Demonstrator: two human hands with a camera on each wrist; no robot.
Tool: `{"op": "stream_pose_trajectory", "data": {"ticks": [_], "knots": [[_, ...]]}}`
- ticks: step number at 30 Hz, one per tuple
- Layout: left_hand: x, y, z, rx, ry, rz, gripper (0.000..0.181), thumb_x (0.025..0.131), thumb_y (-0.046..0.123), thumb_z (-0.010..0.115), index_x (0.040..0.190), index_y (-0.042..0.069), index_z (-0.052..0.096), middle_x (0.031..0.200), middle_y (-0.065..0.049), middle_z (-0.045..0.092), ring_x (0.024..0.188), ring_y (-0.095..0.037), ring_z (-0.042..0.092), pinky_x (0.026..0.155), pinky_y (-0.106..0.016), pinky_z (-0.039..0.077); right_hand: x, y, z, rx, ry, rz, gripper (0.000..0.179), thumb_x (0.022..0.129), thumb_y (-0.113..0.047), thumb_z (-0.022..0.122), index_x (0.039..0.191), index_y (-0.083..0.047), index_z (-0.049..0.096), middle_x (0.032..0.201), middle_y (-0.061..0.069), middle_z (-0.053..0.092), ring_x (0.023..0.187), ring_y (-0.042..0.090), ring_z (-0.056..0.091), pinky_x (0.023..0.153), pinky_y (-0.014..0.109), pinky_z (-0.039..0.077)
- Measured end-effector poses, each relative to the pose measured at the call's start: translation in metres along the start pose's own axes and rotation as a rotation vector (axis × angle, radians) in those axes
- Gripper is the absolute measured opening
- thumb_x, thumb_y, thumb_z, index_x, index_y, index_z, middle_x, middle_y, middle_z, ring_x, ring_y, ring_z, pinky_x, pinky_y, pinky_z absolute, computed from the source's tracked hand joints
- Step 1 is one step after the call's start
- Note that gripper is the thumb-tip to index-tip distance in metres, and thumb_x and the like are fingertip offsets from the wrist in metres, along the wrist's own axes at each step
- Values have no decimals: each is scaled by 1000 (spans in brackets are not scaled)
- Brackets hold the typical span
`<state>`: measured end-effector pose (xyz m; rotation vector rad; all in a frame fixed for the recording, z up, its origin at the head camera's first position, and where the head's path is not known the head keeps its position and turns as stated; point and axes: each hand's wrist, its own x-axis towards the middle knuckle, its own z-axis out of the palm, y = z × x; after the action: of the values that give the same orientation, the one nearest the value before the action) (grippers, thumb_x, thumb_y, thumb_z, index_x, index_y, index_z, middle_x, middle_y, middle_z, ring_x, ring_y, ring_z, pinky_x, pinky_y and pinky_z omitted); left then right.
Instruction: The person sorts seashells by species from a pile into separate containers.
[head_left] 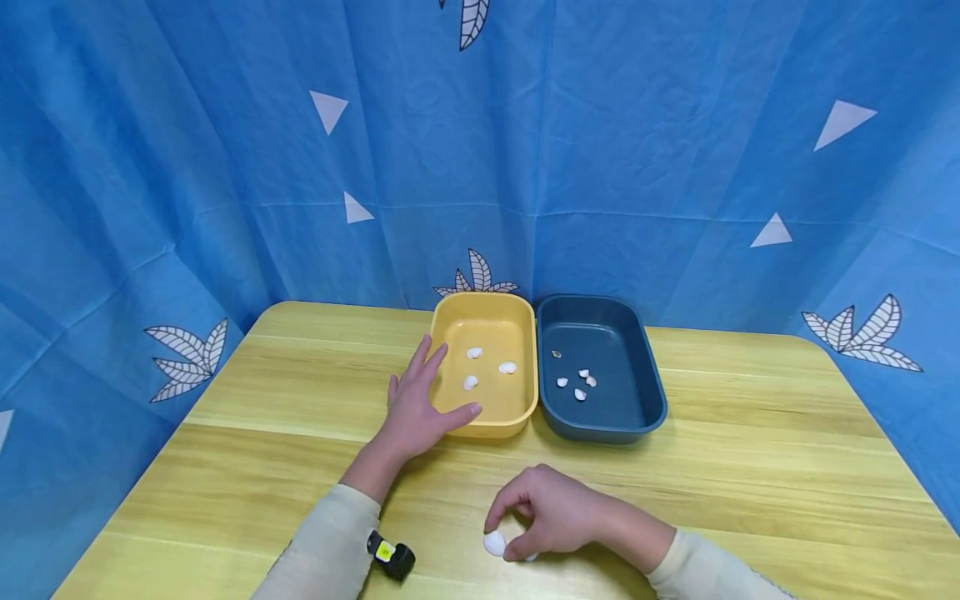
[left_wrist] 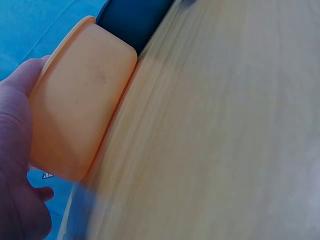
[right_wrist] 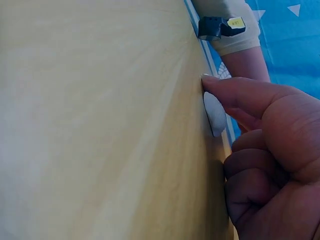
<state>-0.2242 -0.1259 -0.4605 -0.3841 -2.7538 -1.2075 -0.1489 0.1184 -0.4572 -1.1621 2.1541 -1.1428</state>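
Spread fingers of my left hand [head_left: 420,412] lie against the left side and front rim of a yellow tray [head_left: 483,429], thumb over the near edge. In the left wrist view the same tray [left_wrist: 82,105] is seen from outside. Down by the tabletop, my right hand [head_left: 555,512] curls its index finger and thumb at a white seashell [head_left: 494,543], fingertips right at its edge. A second white shell peeks out beneath the thumb. In the right wrist view a white shell [right_wrist: 215,114] sits close against the tabletop beside a fingertip, the other fingers folded.
Three white shells [head_left: 507,367] lie inside the yellow tray. Touching its right side is a dark blue tray [head_left: 637,429] with several smaller shells [head_left: 581,395]. Both stand on a wood-grain table [head_left: 750,442], with a blue curtain [head_left: 637,167] behind. A black strapped device [head_left: 393,558] sits on the left sleeve.
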Motion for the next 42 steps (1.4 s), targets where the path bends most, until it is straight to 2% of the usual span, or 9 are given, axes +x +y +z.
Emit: {"op": "stream_pose_trajectory", "data": {"ticks": [7, 14, 23, 32, 35, 42], "knots": [[0, 2, -1, 1, 0, -3, 102, 78, 61, 76, 158, 17, 31, 167, -1, 7, 149, -28, 17, 111, -67, -3, 1, -1, -2, 12, -22, 5, 24, 77, -10, 86, 95, -22, 75, 50, -17, 33, 44, -5, 29, 44, 17, 33], [0, 1, -1, -1, 1, -11, 102, 78, 62, 75, 158, 17, 31, 167, 0, 6, 149, -28, 17, 111, -66, -4, 1, 1, -1, -9, 17, 56, 22, 75, -19, 89, 88, -26, 73, 50, -19, 35, 46, -3, 34, 48, 18, 36], [-1, 2, -1, 5, 3, -10, 102, 78, 64, 74, 158, 18, 31, 167, 1, 6, 149, -28, 17, 111, -66, -3, -1, 1, -4, 46, 49, 49, 20, 76, -23, 88, 89, -26, 74, 50, -18, 35, 48, -2, 35, 50, 19, 37], [1, 1, 0, 28, 1, -15, 103, 78, 65, 73, 159, 18, 31, 167, 2, 6, 149, -27, 17, 111, -66, -2, -1, -18, -24, 62, 117, 12, 19, 79, -28, 87, 91, -29, 74, 49, -9, 31, 45, 0, 29, 46, 19, 28], [0, 0, 0, 23, 4, -6, 103, 78, 64, 74, 158, 17, 31, 167, 1, 6, 149, -28, 18, 111, -67, -2, 0, -26, -34, 55, 143, -3, 18, 79, -30, 87, 92, -29, 74, 49, -10, 29, 44, 2, 27, 45, 20, 26], [-1, 1, 0, 20, -3, -19, 103, 78, 64, 74, 159, 18, 30, 167, 1, 6, 149, -28, 18, 111, -67, -3, 5, -42, -53, 38, 229, -53, 18, 81, -29, 85, 95, -26, 74, 50, -13, 25, 44, 5, 24, 45, 22, 27]]}}
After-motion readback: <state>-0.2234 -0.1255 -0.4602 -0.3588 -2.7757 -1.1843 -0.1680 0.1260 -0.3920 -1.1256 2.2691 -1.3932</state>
